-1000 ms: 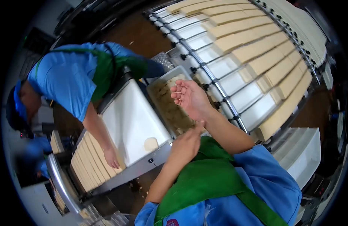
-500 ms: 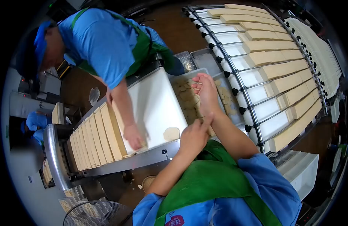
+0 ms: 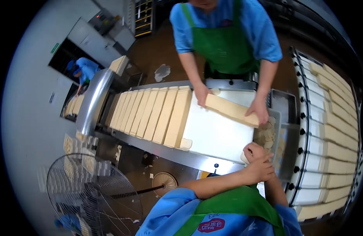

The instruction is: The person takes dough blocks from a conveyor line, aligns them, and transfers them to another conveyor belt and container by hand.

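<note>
My left hand [image 3: 261, 171] is wrapped round my right wrist near the belt's front edge. Above it, my right hand [image 3: 253, 151] has its fingers curled; a pale piece [image 3: 244, 158] shows beside them, and whether they grip it is unclear. A co-worker [image 3: 224, 43] opposite holds a long dough slab [image 3: 230, 108] in both hands over the white belt [image 3: 217, 135]. To the left, several long dough slabs [image 3: 162, 114] lie side by side, with a small dough piece [image 3: 185, 143] near their front end.
A grey bin [image 3: 276, 137] of dough scraps is beyond my hands. On the right stands a rack [image 3: 301, 129] with rows of dough slabs. A metal roller cover [image 3: 96, 102] is at the left, a fan [image 3: 93, 188] at the lower left, and another person [image 3: 87, 70] farther back.
The view has swung left. The co-worker now lifts a slab with both hands. My right hand has gone from loosely spread to curled, and my left has moved from touching to wrapping the wrist.
</note>
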`<state>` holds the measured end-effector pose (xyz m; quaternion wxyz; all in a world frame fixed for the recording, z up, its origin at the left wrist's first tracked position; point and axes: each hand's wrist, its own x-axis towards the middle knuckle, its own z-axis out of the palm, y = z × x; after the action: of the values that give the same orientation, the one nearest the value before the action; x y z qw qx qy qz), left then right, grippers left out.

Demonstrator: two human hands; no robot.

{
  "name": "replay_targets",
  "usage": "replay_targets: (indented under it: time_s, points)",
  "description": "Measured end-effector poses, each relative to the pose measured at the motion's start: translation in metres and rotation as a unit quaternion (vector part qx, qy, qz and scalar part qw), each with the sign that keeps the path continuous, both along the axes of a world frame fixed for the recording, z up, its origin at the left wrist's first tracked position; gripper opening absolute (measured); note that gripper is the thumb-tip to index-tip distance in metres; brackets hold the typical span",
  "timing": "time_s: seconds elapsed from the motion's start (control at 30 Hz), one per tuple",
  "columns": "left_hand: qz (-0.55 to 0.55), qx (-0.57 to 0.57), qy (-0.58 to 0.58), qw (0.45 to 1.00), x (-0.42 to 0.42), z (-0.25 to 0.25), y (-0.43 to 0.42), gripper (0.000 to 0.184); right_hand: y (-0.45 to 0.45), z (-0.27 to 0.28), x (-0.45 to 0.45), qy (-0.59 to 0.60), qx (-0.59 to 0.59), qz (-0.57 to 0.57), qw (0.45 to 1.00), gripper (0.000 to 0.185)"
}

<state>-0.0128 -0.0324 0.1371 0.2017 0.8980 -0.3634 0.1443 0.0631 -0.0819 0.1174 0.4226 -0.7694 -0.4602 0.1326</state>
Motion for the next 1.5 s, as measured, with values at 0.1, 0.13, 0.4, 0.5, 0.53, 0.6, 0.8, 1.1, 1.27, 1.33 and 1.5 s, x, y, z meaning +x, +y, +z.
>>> replay_targets:
  time_s: [0.1, 0.13, 0.4, 0.5, 0.53, 0.6, 0.8, 1.1, 1.27, 1.33, 1.5]
  points:
    - [0.048, -0.136, 0.024, 0.989, -0.005, -0.021, 0.012, 0.045, 0.002, 0.0, -0.003, 0.046, -0.071, -0.04, 0.996, 0.007]
    - [0.048, -0.136, 0.02, 0.989, -0.007, -0.015, 0.023, 0.045, 0.005, -0.003, 0.001, 0.077, -0.058, -0.036, 0.995, 0.008]
    - [0.713, -0.034, 0.181, 0.676, -0.145, -0.091, 0.212, 0.074, 0.057, -0.059, 0.008, -0.023, -0.112, -0.09, 0.989, 0.019]
    - [0.789, -0.086, 0.169, 0.585, -0.188, -0.108, 0.251, 0.086, 0.115, -0.089, 0.01, -0.066, -0.178, -0.084, 0.978, 0.038]
    - [0.8, -0.179, 0.201, 0.536, -0.19, -0.108, 0.261, 0.089, 0.141, -0.096, 0.012, -0.113, -0.201, -0.09, 0.969, 0.047]
    - [0.777, -0.196, 0.201, 0.564, -0.194, -0.123, 0.273, 0.09, 0.196, -0.105, 0.017, -0.118, -0.233, -0.081, 0.962, 0.062]
    - [0.751, -0.199, 0.274, 0.567, -0.174, -0.115, 0.278, 0.089, 0.35, -0.078, 0.026, -0.115, -0.249, -0.058, 0.96, 0.069]
    - [0.736, -0.097, 0.304, 0.597, -0.169, -0.115, 0.28, 0.091, 0.431, -0.053, 0.014, -0.083, -0.331, -0.054, 0.938, 0.074]
    - [0.698, -0.115, 0.332, 0.624, -0.165, -0.115, 0.282, 0.082, 0.385, -0.04, 0.029, -0.026, -0.362, -0.146, 0.92, 0.082]
    - [0.656, -0.135, 0.341, 0.66, -0.154, -0.107, 0.276, 0.081, 0.344, -0.029, 0.045, 0.008, -0.33, -0.209, 0.921, 0.085]
    - [0.496, -0.175, 0.413, 0.744, -0.108, -0.103, 0.24, 0.083, 0.236, -0.037, 0.097, 0.021, -0.371, -0.356, 0.858, 0.089]
